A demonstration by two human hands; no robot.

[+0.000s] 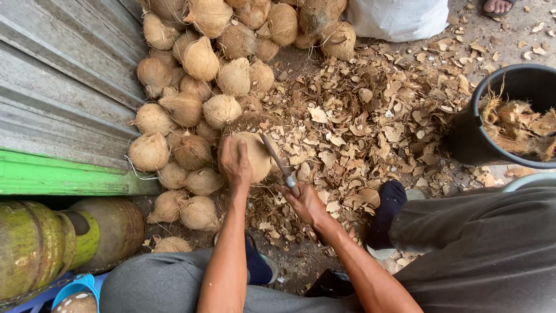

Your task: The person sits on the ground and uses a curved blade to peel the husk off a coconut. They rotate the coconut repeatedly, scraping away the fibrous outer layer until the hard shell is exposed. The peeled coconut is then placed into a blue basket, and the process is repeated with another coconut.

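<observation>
My left hand (234, 162) presses down on a husked brown coconut (258, 152) that rests on the ground in front of me. My right hand (305, 202) grips the handle of a knife (278, 161), whose blade lies against the right side of that coconut. A pile of several more husked coconuts (200, 61) lies beside it, to the left and beyond. Shell chips and husk scraps (370, 122) cover the ground to the right.
A corrugated metal wall (63, 75) with a green base runs along the left. A black bucket (483, 136) holding husk fibre stands at right. A white sack (399, 20) and another person's foot (498, 6) are at the top. Green gas cylinders (52, 240) lie at bottom left.
</observation>
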